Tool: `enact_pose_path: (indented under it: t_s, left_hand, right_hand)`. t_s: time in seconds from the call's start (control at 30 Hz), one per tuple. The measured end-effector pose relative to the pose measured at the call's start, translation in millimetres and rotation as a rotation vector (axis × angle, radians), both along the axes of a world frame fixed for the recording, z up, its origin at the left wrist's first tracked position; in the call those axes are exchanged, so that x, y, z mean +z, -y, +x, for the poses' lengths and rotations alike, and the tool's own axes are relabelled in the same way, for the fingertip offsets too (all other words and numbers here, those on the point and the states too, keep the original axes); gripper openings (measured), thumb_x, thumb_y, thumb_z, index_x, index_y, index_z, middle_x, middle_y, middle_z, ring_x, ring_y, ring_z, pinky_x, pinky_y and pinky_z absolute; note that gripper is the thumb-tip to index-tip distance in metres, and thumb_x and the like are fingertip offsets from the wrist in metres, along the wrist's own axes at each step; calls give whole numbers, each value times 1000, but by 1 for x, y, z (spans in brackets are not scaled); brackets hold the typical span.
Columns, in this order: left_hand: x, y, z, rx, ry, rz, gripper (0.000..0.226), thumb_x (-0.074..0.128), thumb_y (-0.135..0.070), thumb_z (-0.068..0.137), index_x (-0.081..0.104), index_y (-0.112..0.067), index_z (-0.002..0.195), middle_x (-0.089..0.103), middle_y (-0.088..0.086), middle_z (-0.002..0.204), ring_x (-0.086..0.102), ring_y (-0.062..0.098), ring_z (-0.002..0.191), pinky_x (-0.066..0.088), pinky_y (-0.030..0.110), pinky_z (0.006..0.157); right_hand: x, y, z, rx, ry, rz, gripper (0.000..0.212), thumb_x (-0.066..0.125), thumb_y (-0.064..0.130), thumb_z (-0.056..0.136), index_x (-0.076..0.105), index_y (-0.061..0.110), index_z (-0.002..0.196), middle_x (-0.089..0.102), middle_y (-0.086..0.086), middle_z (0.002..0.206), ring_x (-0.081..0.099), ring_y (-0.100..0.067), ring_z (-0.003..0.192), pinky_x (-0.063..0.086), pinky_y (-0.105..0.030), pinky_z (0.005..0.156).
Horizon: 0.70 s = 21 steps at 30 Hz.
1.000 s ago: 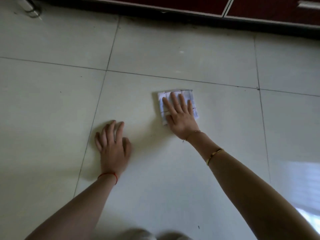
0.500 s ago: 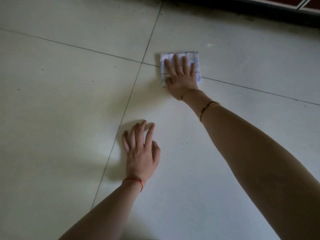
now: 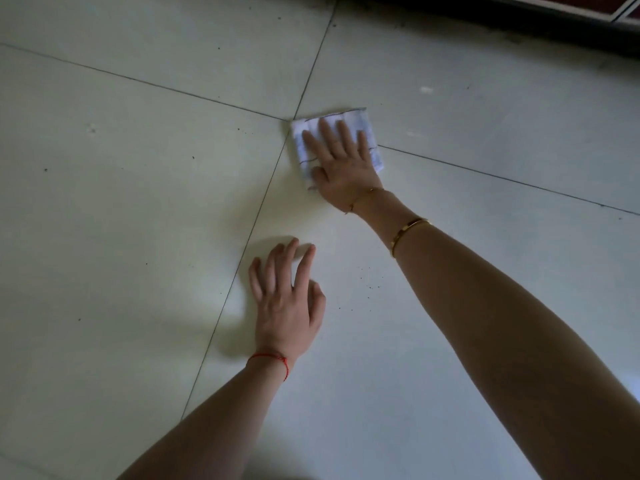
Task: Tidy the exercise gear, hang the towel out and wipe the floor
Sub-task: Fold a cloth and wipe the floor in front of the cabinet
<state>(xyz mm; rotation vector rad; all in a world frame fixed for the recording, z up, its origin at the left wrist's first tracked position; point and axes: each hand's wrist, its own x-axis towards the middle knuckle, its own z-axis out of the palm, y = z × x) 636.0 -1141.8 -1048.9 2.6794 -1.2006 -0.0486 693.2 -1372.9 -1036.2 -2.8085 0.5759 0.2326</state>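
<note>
Down on the pale tiled floor, the right hand lies flat on a folded white cloth, its 4 fingers straight and slightly spread, pressing the fabric against the tile rather than curling round it. The cloth, crossed by thin dark lines, sits just right of the point where 4 tiles meet, covering part of one grout line. A gold bangle circles the right forearm. Nearer the camera, the left hand rests on bare tile with fingers extended and splayed, holding nothing; a red string rings its wrist. Small dark specks dot the tiles between the 2 hands. A dark cabinet base runs along the top right.
</note>
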Motion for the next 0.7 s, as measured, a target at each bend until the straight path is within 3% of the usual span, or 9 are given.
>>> enact_pose_path:
  t_s: [0.23, 0.4, 0.53, 0.7]
  left_hand:
    - [1, 1, 0, 7, -11, -14, 53, 49, -24, 90, 47, -18, 143, 41, 8, 150, 35, 31, 138, 18, 55, 117]
    - [-1, 0, 0, -6, 1, 5, 54, 49, -25, 90, 45, -18, 144, 40, 8, 151, 35, 31, 138, 18, 56, 116]
    - [-2, -1, 0, -18, 13, 12, 53, 48, -26, 91, 46, -17, 143, 40, 9, 151, 35, 33, 138, 19, 58, 115]
    - [-3, -1, 1, -9, -17, -6, 53, 50, -26, 89, 48, -20, 142, 40, 7, 151, 33, 30, 139, 18, 56, 116]
  right_hand:
    - [-3, 14, -6, -261, -23, -9, 61, 22, 36, 99, -1, 26, 154, -9, -6, 161, -13, -31, 147, -8, -53, 118]
    - [-5, -30, -14, -45, 2, -34, 61, 24, 37, 100, -1, 24, 154, -9, -9, 161, -13, -34, 147, -6, -55, 117]
    - [-12, -48, -39, 90, 39, -49, 61, 14, 40, 96, 4, 23, 154, -2, -9, 162, -8, -35, 147, -5, -54, 118]
    - [-11, -8, -81, -67, 77, -22, 65, 13, 43, 92, 17, 22, 153, 9, -10, 161, 2, -36, 148, -3, -52, 118]
